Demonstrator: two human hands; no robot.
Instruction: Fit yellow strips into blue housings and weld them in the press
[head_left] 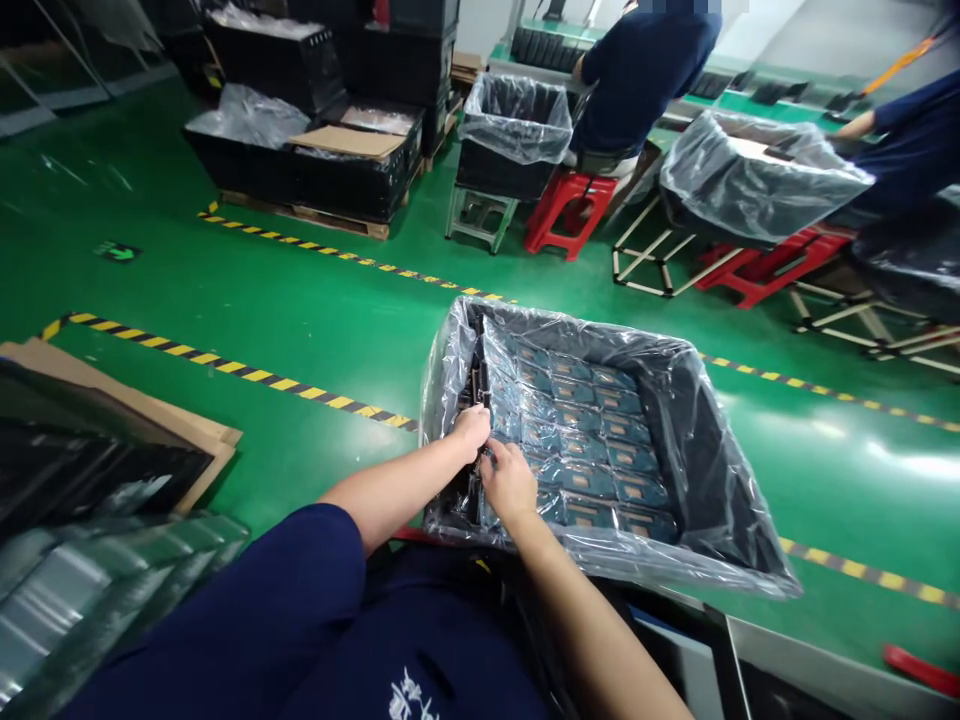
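Your two bare hands meet inside a black bin (701,450) that stands just in front of you on the green floor (300,300). The bin is lined with a clear plastic bag (442,370), crumpled over its rim. Along the bin's left wall stands a row of dark flat pieces (478,385), upright on edge. Your left hand (472,428) reaches in from the left, its fingers curled shut over the near end of that row. Your right hand (508,482) sits just beside it, touching or nearly touching it, with fingers bent closed on the same pieces; how many each hand grips is too small to tell. To the right of your hands, the rest of the bin holds a flat layer of blue-grey rectangular parts (592,440), set in neat rows under the plastic. Yellow-and-black tape (225,365) runs across the floor behind the bin. Sheets of cardboard (150,410) lie at your left. Farther off, a person in dark blue (637,70) sits on a red stool (566,205) facing away, beside another lined bin (514,120). Black crates (322,160) are stacked on a pallet at the back.
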